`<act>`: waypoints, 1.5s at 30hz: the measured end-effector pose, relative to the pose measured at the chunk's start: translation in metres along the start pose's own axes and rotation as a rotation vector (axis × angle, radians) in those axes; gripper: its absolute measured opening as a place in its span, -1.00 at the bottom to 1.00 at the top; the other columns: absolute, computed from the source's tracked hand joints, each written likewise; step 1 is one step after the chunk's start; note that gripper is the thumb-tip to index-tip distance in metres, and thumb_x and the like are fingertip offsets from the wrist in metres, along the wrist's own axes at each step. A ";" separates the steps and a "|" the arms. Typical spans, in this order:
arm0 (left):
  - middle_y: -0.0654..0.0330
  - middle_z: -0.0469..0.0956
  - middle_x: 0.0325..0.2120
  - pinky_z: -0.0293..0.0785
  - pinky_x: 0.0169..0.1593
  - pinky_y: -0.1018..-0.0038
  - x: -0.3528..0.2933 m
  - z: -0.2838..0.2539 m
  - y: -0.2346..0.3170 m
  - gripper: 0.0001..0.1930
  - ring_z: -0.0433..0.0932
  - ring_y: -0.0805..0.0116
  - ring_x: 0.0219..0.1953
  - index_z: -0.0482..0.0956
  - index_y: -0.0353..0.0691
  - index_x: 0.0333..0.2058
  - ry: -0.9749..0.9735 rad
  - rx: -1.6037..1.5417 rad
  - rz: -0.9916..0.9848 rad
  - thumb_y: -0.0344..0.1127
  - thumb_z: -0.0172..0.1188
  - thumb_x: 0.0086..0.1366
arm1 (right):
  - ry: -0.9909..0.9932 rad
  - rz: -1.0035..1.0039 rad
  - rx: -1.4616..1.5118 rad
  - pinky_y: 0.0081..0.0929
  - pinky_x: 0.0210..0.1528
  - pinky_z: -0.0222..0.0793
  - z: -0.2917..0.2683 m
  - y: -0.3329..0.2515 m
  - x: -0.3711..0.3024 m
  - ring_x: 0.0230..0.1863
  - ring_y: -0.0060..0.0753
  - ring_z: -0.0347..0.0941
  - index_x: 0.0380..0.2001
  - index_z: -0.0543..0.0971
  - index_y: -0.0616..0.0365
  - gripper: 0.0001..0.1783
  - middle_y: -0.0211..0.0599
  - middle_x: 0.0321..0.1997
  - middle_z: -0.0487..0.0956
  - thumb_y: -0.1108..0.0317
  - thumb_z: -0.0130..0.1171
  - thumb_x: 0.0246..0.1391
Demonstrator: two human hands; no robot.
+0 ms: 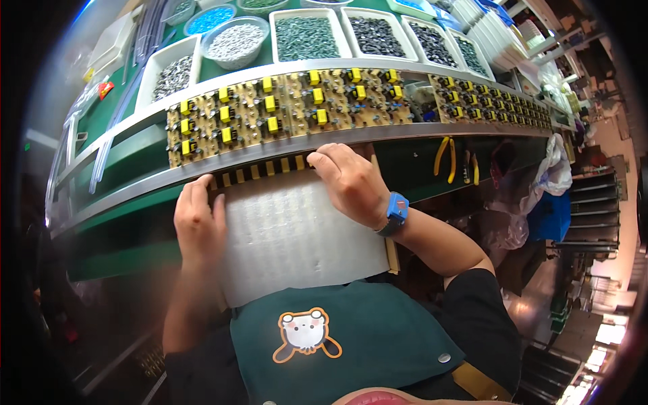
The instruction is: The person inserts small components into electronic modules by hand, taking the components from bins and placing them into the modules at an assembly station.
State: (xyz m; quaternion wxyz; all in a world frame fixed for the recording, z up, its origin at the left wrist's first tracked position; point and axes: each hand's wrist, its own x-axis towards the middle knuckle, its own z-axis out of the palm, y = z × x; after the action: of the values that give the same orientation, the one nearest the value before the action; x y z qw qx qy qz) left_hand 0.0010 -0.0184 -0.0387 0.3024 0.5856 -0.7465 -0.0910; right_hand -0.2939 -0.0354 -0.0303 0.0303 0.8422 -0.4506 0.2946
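A white foam sheet (290, 236) lies in front of me, above my lap. Along its far edge runs a narrow dark strip with yellow-tan bars (270, 169), close under the metal rail; what it belongs to is partly hidden. My left hand (200, 219) has bent fingers at the strip's left end, thumb apart on the foam side. At the strip's right end my right hand (351, 182) is closed, thumb and fingers pinching its corner. Just beyond the near rail stand several tan circuit boards (283, 111) with yellow block components, in a row.
Metal rails (270, 147) border the boards. Behind them are white trays (307, 37) and round tubs (236, 42) of small parts. Yellow-handled pliers (443, 158) and a cutter (474, 169) lie to the right, near a plastic bag (540, 179) and a blue bin (555, 217).
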 end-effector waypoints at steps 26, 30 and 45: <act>0.15 0.67 -0.13 0.64 -0.08 0.52 0.061 -0.014 0.088 -0.59 0.67 0.35 -0.17 0.70 -0.33 -0.01 -0.154 -0.392 0.241 -0.72 0.39 0.13 | 0.109 0.068 -0.188 -0.34 0.11 0.45 -0.080 0.128 -0.006 -0.07 -0.20 0.45 -0.12 0.68 0.14 -0.68 -0.32 -0.10 0.68 0.61 0.33 0.01; 0.21 0.70 -0.20 0.59 -0.12 0.44 0.095 0.019 0.123 -0.64 0.62 0.34 -0.21 0.73 -0.22 -0.08 -0.158 -0.400 0.431 -0.64 0.42 0.13 | 0.073 0.062 -0.170 -0.35 0.11 0.45 -0.082 0.131 -0.006 -0.06 -0.20 0.46 -0.14 0.69 0.15 -0.70 -0.32 -0.10 0.69 0.60 0.33 0.02; 0.19 0.71 -0.30 0.56 -0.08 0.32 0.143 0.100 0.144 -0.78 0.57 0.18 -0.23 0.67 -0.19 -0.20 -0.014 -0.158 0.704 -0.50 0.37 0.15 | 0.047 -0.008 -0.192 -0.38 0.05 0.49 -0.082 0.137 -0.002 -0.06 -0.24 0.48 -0.16 0.71 0.16 -0.81 -0.35 -0.13 0.71 0.53 0.30 0.13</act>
State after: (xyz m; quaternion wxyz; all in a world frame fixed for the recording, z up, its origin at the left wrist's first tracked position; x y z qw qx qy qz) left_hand -0.1916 -0.1307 0.0012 0.3543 0.2667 -0.8953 -0.0428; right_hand -0.4398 -0.0884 0.0070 0.1227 0.8300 -0.4726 0.2697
